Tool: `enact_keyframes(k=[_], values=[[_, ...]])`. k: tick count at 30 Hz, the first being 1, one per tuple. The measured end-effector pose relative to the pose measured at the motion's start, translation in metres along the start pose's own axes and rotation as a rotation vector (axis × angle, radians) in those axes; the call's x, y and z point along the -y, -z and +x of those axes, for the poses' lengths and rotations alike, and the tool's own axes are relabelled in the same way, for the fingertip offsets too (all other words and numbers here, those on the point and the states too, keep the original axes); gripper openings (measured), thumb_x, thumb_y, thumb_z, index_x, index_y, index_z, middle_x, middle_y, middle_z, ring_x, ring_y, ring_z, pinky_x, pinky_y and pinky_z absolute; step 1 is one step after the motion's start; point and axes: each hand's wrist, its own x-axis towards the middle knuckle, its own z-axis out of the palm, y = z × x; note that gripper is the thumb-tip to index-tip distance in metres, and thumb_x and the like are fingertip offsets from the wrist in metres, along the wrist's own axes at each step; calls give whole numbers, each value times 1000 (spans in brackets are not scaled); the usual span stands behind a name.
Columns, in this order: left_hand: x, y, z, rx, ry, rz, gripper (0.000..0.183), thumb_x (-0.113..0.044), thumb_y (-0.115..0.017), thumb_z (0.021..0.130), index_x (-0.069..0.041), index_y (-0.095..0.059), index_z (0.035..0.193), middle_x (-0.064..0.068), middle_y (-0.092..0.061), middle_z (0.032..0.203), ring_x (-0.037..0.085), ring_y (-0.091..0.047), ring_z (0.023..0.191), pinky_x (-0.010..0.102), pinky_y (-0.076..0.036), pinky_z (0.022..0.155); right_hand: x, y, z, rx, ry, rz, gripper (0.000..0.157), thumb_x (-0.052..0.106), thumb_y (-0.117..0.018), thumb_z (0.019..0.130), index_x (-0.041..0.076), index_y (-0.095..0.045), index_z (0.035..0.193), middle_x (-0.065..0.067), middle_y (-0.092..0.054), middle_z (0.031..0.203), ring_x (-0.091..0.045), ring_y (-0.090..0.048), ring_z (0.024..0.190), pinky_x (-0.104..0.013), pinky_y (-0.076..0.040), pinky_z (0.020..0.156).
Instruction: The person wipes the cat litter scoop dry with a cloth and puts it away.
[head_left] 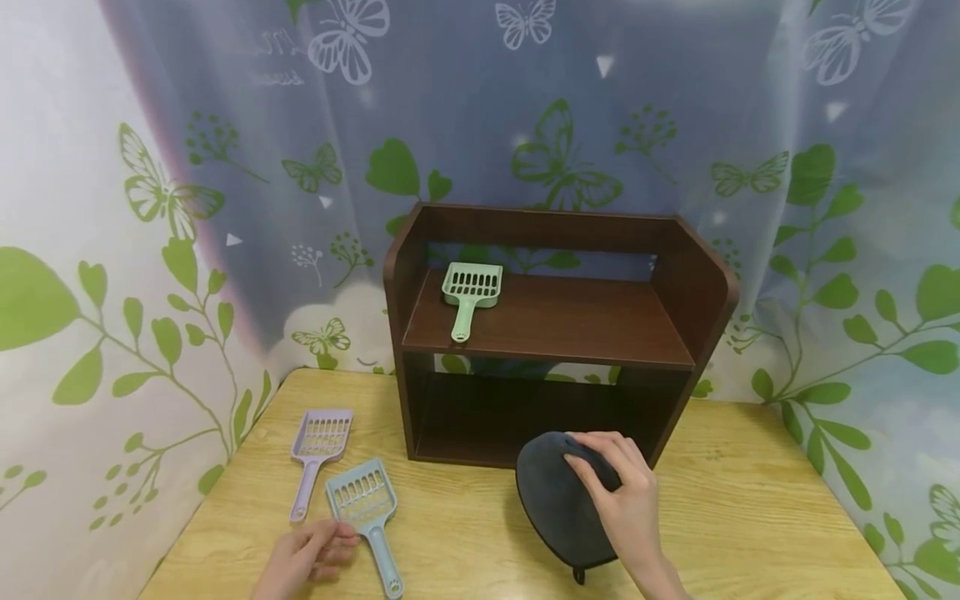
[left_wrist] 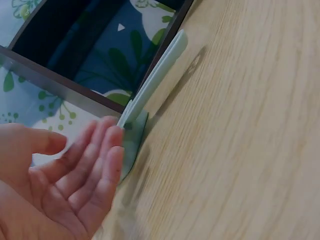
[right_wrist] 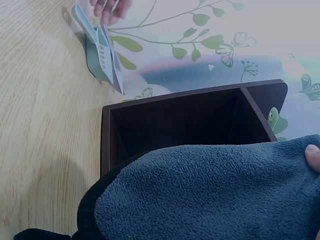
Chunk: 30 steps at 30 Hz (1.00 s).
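In the head view my right hand pinches a dark blue-grey fleecy cloth by its upper part. The cloth has black edging and a small loop, and hangs in front of the shelf. Its soft pile fills the lower right wrist view. My left hand is beside a light blue slotted litter scoop on the table, fingers loosely bent and nothing gripped; whether they touch the scoop I cannot tell. A purple litter scoop lies behind it, to the left. A green litter scoop rests on the shelf's upper board.
A dark brown two-tier shelf stands at the back of the wood-grain table. Curtain-like fabric with leaves and butterflies hangs behind and around the table.
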Motion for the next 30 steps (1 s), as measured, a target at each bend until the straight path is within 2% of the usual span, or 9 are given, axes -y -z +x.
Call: enact_keyframes(k=[5,9,13,15,17,21,24,27,30], values=[[7,-1,2,168,33,-71,47,-19,-39,109,22,-55,125,19,-72,112,18,-72,96,35,-59,83,0,0,-1,-4,0,-2,33,0,-81,83,18,-76,111,2,-70,103,-12,-59,98,-15,-45,89],[11,-5,6,235,43,-155,52,-19,-36,111,28,-44,131,30,-66,120,27,-71,105,40,-58,90,1,0,-2,-2,-6,-10,33,1,-81,84,19,-76,111,3,-70,103,-12,-59,98,-15,-45,89],[12,-10,11,244,90,-280,56,-18,-34,111,33,-31,135,36,-60,126,33,-68,113,44,-55,96,2,0,-3,-4,-11,-7,33,2,-81,84,18,-76,111,3,-70,103,-12,-59,98,-15,-45,89],[12,-13,13,221,124,-327,58,-17,-34,111,34,-25,135,38,-59,127,33,-68,113,44,-54,97,3,0,-3,-5,-11,-2,32,2,-81,84,18,-76,112,2,-70,103,-13,-59,98,-15,-45,90],[10,-15,14,193,149,-334,60,-17,-34,110,35,-20,136,41,-55,130,34,-67,114,45,-54,98,3,0,-3,-3,-10,0,32,2,-81,84,18,-76,112,2,-70,103,-13,-60,98,-14,-46,90],[7,-15,14,191,168,-354,58,-16,-25,110,34,-16,138,30,-67,115,27,-69,108,41,-55,96,2,1,-4,2,-12,-9,32,2,-81,84,18,-76,112,3,-70,103,-12,-60,98,-14,-46,89],[6,-14,14,210,161,-369,56,-17,-19,111,32,-23,137,8,-71,107,18,-71,100,35,-57,92,0,1,-4,1,-13,-15,32,2,-81,84,18,-76,112,3,-70,103,-12,-59,98,-15,-46,89],[6,-13,14,225,153,-353,54,-18,-19,111,25,-42,133,2,-70,102,12,-69,89,28,-58,83,-1,2,-5,-4,-8,-19,32,2,-81,84,18,-76,112,3,-70,103,-12,-59,97,-15,-46,88],[6,-12,12,259,148,-341,53,-19,-18,112,12,-60,123,-2,-65,93,6,-62,78,19,-54,71,-2,2,-6,-2,-1,-23,33,2,-81,84,19,-76,112,3,-70,103,-12,-59,97,-15,-46,88]])
